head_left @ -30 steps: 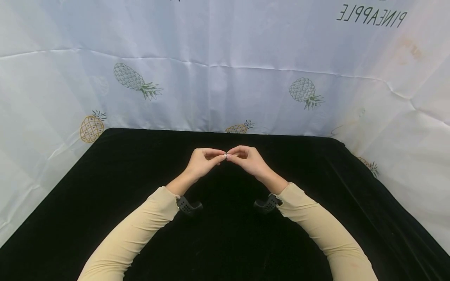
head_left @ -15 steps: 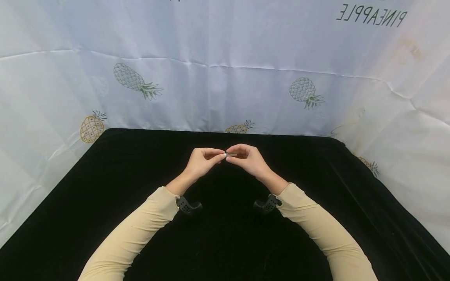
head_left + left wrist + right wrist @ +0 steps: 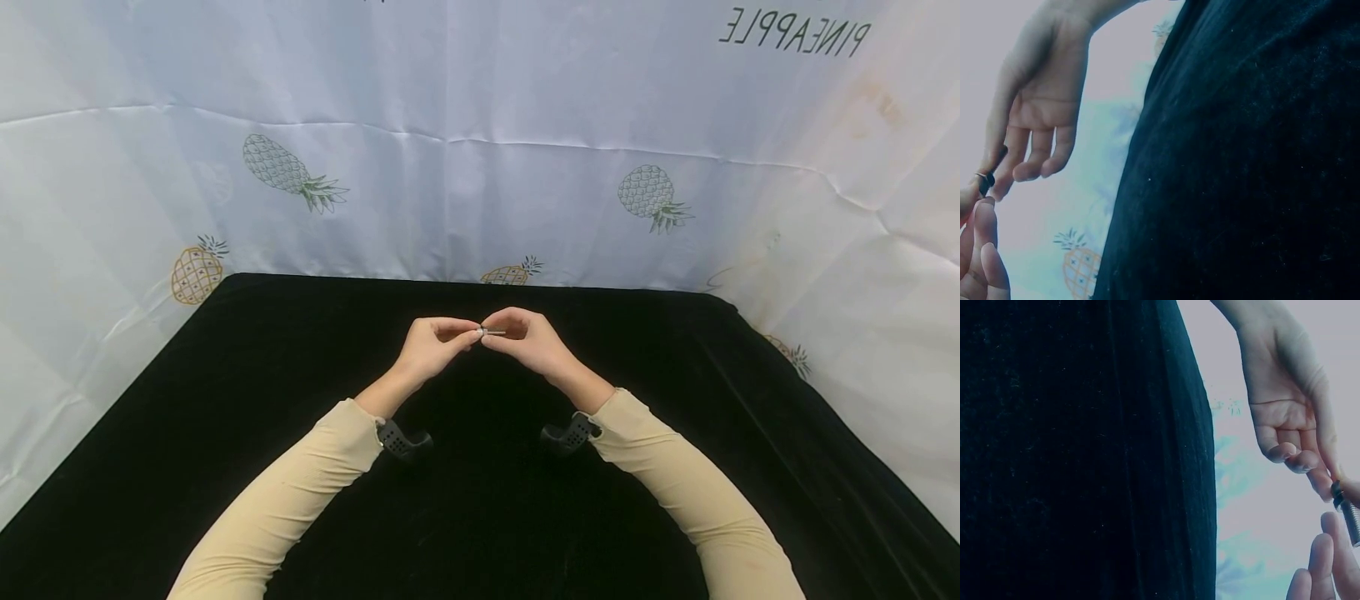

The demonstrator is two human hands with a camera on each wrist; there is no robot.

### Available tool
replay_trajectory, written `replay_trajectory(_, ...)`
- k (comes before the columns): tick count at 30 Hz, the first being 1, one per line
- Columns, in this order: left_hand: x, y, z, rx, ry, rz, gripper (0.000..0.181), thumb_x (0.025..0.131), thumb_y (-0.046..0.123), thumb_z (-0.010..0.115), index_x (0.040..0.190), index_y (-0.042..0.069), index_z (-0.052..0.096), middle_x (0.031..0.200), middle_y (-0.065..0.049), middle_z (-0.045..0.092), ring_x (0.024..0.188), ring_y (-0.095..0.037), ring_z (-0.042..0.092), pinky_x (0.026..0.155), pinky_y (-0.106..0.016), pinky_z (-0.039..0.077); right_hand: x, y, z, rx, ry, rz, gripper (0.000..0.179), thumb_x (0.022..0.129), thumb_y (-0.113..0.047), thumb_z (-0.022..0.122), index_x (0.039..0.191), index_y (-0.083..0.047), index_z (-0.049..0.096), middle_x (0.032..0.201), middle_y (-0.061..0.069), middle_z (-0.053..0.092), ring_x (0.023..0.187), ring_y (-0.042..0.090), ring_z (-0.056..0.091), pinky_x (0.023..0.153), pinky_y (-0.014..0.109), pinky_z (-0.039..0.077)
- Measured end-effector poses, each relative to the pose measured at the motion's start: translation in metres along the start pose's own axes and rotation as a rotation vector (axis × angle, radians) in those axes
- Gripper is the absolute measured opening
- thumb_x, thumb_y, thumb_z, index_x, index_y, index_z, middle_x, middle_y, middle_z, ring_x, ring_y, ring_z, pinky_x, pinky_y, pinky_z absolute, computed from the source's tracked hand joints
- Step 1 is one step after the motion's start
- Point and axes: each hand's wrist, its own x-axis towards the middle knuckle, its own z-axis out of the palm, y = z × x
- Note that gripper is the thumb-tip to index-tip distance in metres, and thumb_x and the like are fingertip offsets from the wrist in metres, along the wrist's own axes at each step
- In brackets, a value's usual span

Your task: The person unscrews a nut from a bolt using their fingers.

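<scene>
In the head view, the fingertips of my left hand meet those of my right hand above the black cloth. Between them is a small metal bolt, its shank pointing right. My left thumb and index finger pinch it at the head end. The right wrist view shows the threaded shank and a dark nut close to the left fingertips. My right thumb and index finger curl round the bolt with their tips at the nut, leaving the shank visible between them. The fingertips partly hide the head.
A black cloth covers the table. White curtains printed with pineapples stand behind it and at both sides. Dark wrist cameras sit on the inner side of both wrists.
My right thumb and index finger have spread slightly apart, so the shank, covered a second ago, now shows between them. My left hand has stayed in place.
</scene>
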Motion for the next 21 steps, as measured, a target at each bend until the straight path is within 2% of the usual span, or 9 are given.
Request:
replay_trajectory(4, 0.0003, -0.0003, 0.0006, -0.008, -0.004, 0.009, 0.024, 0.088, 0.022, 0.065, 0.105, 0.006, 0.071, 0.105, -0.013, 0.071, 0.085, -0.018, 0.068, 0.078, -0.030, 0.055, 0.0011, 0.0019, -0.0005, 0.022, -0.007, 0.031, 0.033, 0.091, -0.026, 0.061, 0.117, -0.006, 0.059, 0.115, 0.015, 0.064, 0.108, 0.030, 0.060, 0.095, 0.044, 0.048)
replay_trajectory(8, 0.0005, -0.0005, 0.0012, -0.006, -0.005, 0.017, 0.025, 0.088, 0.022, 0.065, 0.106, 0.006, 0.070, 0.104, -0.014, 0.071, 0.084, -0.018, 0.067, 0.078, -0.030, 0.055, 0.0015, 0.0006, -0.0003, 0.007, -0.006, 0.068, 0.031, 0.093, -0.029, 0.057, 0.112, -0.005, 0.064, 0.107, 0.017, 0.068, 0.103, 0.032, 0.062, 0.094, 0.048, 0.047)
replay_trajectory(12, 0.0009, -0.0006, 0.0016, -0.006, -0.002, 0.014, 0.024, 0.088, 0.023, 0.065, 0.105, 0.006, 0.071, 0.105, -0.013, 0.071, 0.084, -0.020, 0.068, 0.078, -0.030, 0.055, 0.0018, 0.0028, -0.0014, -0.006, 0.002, 0.027, 0.027, 0.090, -0.024, 0.063, 0.111, -0.007, 0.063, 0.113, 0.013, 0.065, 0.105, 0.028, 0.062, 0.092, 0.042, 0.050)
replay_trajectory(15, 0.0011, -0.0011, 0.0016, 0.001, -0.003, 0.015, 0.025, 0.088, 0.022, 0.065, 0.106, 0.006, 0.070, 0.106, -0.014, 0.070, 0.086, -0.022, 0.069, 0.079, -0.032, 0.056, 0.0016, 0.0033, -0.0017, 0.006, -0.001, 0.011, 0.032, 0.088, -0.023, 0.065, 0.116, -0.008, 0.059, 0.119, 0.013, 0.062, 0.109, 0.026, 0.060, 0.093, 0.040, 0.050)
replay_trajectory(18, 0.0012, -0.0018, 0.0015, 0.002, -0.003, 0.010, 0.025, 0.088, 0.022, 0.065, 0.106, 0.006, 0.070, 0.106, -0.013, 0.070, 0.087, -0.021, 0.068, 0.079, -0.031, 0.055, 0.0017, 0.0022, -0.0014, 0.016, -0.010, 0.047, 0.033, 0.091, -0.026, 0.061, 0.118, -0.007, 0.058, 0.116, 0.015, 0.064, 0.107, 0.029, 0.060, 0.096, 0.044, 0.048)
replay_trajectory(21, 0.0013, -0.0027, 0.0015, 0.005, -0.006, 0.006, 0.025, 0.088, 0.024, 0.064, 0.106, 0.007, 0.070, 0.106, -0.012, 0.071, 0.086, -0.019, 0.067, 0.078, -0.030, 0.055, 0.0016, 0.0006, -0.0011, -0.009, -0.012, 0.091, 0.034, 0.094, -0.032, 0.054, 0.113, -0.006, 0.062, 0.107, 0.016, 0.068, 0.101, 0.032, 0.062, 0.096, 0.048, 0.046)
